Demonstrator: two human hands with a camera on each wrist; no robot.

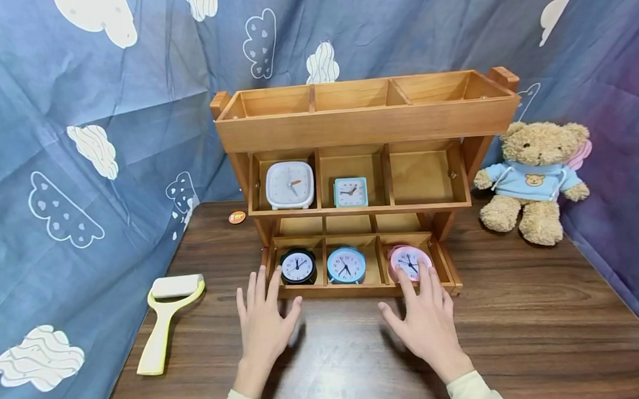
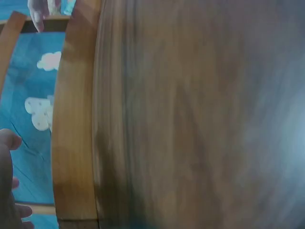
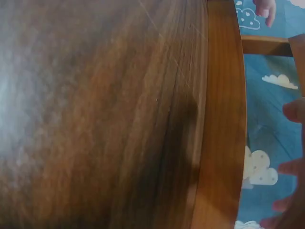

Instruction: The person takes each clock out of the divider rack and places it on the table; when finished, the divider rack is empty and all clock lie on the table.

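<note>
My left hand (image 1: pixel 264 323) is spread with straight fingers before the wooden shelf (image 1: pixel 367 124), fingertips near the black round alarm clock (image 1: pixel 297 266) in the lower left compartment. Over at the right, my right hand (image 1: pixel 424 314) also has its fingers extended, overlapping the pink round alarm clock (image 1: pixel 407 259); whether they touch it I cannot tell. Between them, a blue round alarm clock (image 1: pixel 346 265) sits in the lower middle compartment. The middle tier holds a white rounded-square clock (image 1: pixel 290 184) at left and a small teal square clock (image 1: pixel 350 192) in the centre.
A lint roller (image 1: pixel 163 328) with a yellow handle lies at the left of the brown table (image 1: pixel 527 327). An orange disc (image 1: pixel 236 217) is beside the shelf. A teddy bear (image 1: pixel 536 179) in a blue hoodie sits at right. Blue cloud-print cloth (image 1: pixel 146 94) hangs behind.
</note>
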